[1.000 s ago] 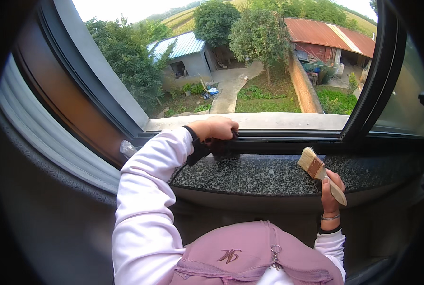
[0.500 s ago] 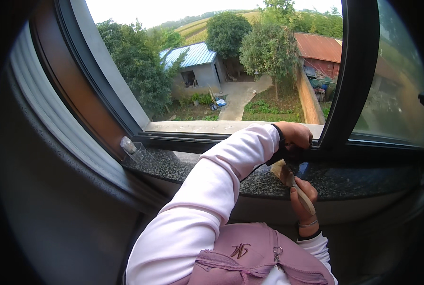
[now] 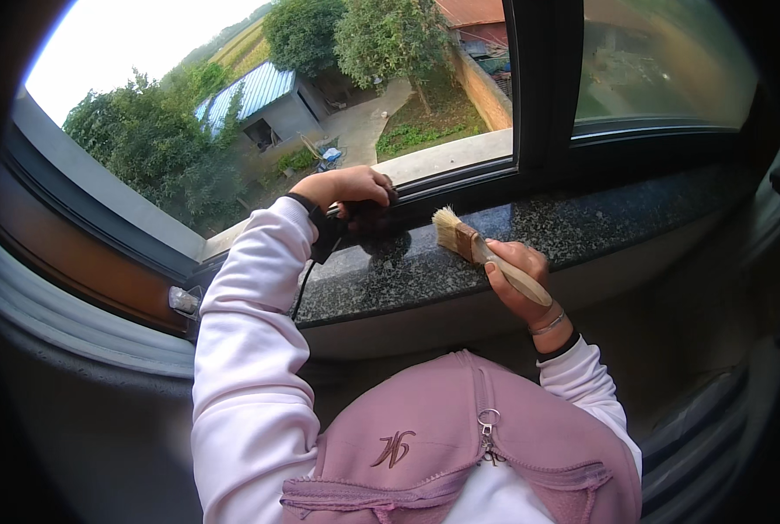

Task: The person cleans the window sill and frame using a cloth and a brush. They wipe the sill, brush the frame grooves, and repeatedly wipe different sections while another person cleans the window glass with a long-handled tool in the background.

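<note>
My right hand is closed around the wooden handle of a flat paintbrush. Its pale bristles point up and left, just above the dark speckled stone windowsill. At the bottom rail of the window frame, my left hand has its fingers curled over a dark maroon bundle, whose kind I cannot make out. A black device with a thin cable sits at my left wrist and partly hides the sill behind it.
A small clear container stands at the sill's left end by the brown window jamb. The window is open on the left; a glass pane covers the right. Outside are trees and a blue-roofed shed.
The view has swung to the right. My hands are farther apart now: my left hand has moved left along the frame, and the paintbrush is no longer beneath it.
</note>
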{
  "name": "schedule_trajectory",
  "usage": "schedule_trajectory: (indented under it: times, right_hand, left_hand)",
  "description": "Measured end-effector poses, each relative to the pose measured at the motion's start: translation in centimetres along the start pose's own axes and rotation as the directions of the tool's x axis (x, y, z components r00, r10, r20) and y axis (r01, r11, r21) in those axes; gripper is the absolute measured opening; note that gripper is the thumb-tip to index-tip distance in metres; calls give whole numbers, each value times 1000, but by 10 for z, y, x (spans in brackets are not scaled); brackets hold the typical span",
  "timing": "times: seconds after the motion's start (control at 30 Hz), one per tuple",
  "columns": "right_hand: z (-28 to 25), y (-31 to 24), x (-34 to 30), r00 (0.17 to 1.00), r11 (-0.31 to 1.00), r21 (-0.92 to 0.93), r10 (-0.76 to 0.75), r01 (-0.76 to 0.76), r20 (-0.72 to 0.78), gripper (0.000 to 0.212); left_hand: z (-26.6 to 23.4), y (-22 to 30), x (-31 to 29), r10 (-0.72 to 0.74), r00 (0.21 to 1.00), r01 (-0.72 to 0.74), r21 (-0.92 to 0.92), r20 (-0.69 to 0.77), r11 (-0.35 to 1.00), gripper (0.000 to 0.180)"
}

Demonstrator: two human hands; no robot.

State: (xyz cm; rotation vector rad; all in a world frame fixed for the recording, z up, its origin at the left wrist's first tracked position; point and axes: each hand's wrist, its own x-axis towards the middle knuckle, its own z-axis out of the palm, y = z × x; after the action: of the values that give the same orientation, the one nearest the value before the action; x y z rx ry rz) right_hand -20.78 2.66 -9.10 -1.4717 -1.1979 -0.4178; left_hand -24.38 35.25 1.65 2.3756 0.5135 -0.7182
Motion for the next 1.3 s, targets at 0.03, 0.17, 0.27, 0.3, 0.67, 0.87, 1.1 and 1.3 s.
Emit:
schedule_trajectory:
  times: [0.03,0.17,0.27,0.3,0.67,0.87,1.1,1.3]
  right_hand:
    - [1,0,1,1000,1000,0,-16,16,-11,23]
    - [2,-1,2,999,999,-9,-36,36,-27,23]
    - [2,-1,2,1000,1000,-9,-10,10,7,23]
    - [3,-1,2,1000,1000,-8,-13,13,8,23]
    - [5,1,-2,1000,1000,-28,-4,4,23,28]
    - [6,3,-5,998,1000,7,19,-19,55,27]
    - [3,0,-6,993,998,-19,61,-59,100,26]
    - [5,-5,-6,993,995,-34,92,-89,77,26]
  left_hand:
    - [-3,-10,-8,-50,998,50,31,-27,998,39]
    - [-17,-19,-24,29,993,9,326,-111,945,34]
    - [-25,16,-17,198,950,-113,327,-241,938,31]
    - [-25,35,-9,307,923,-209,368,-232,906,32]
    - [55,161,52,632,775,-540,508,-10,671,46]
    - [44,153,11,396,912,-410,204,105,889,52]
    - [34,85,-1,379,924,-381,42,46,924,59]
    - [14,-11,-54,115,993,-115,-5,-39,993,61]
